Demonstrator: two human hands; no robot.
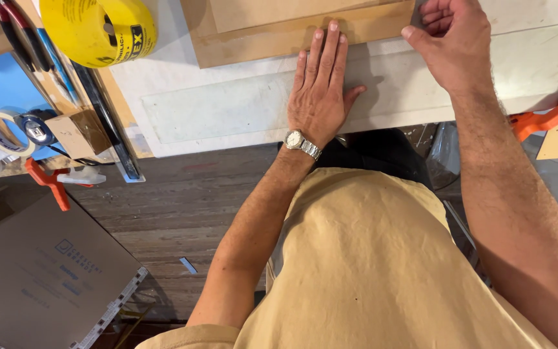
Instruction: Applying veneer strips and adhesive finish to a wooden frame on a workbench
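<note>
My left hand point(321, 84) lies flat, fingers together, on a long clear plastic sheet point(227, 113) that rests on a white work surface point(163, 77). Its fingertips reach the edge of a brown cardboard sheet point(272, 39) lying further back. A silver wristwatch point(299, 142) sits on that wrist. My right hand point(453, 39) is curled at the sheet's upper right, thumb out and fingers folded in; whether it grips anything I cannot tell.
An orange clamp point(550, 116) grips the table edge at right, another orange clamp point(50, 181) at left. A yellow tape roll point(98, 29), masking tape point(1, 132), pliers and a small cardboard box point(79, 132) crowd the left bench. A flat cardboard box point(40, 278) lies on the floor.
</note>
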